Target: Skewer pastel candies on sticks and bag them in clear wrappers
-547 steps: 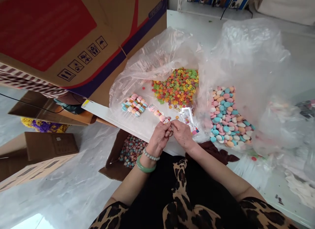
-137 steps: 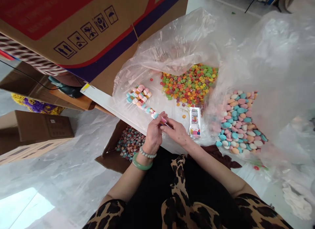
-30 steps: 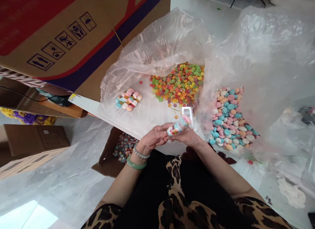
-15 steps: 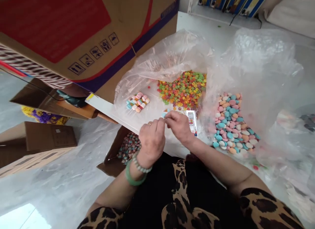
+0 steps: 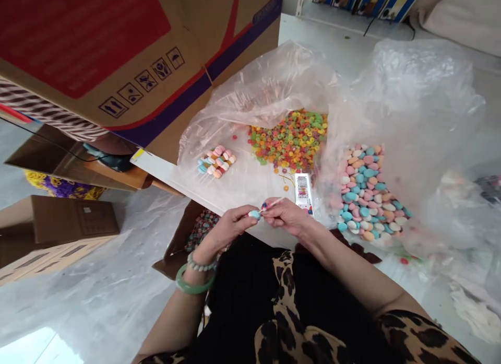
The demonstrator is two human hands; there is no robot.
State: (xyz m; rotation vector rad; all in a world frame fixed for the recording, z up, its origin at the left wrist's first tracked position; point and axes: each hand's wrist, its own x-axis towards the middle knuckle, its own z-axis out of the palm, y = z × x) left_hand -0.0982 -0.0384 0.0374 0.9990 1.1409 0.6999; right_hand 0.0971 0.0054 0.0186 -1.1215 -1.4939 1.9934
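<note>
My left hand (image 5: 234, 224) pinches a blue and white candy (image 5: 254, 214) between thumb and fingertips. Close against it, my right hand (image 5: 287, 216) is closed on a narrow white piece with red and blue print (image 5: 269, 203), which looks like a printed label; the fingers partly hide it. Just beyond my right hand lies a stack of white printed labels (image 5: 302, 188), with thin gold ties (image 5: 286, 179) to its left. Farther left, a small group of pastel candies on white sticks (image 5: 217, 161) rests on the plastic sheet.
Ring-shaped gummies (image 5: 291, 139) form a pile on clear plastic (image 5: 274, 87). Loose pastel candies (image 5: 366, 191) lie to the right. A large cardboard carton (image 5: 156, 45) stands at the back left. Below the table edge, an open box (image 5: 176, 249) holds many small colourful pieces.
My hands have come down toward my body and my left hand has turned, so the blue and white candy and the printed piece now show. The gold ties are uncovered.
</note>
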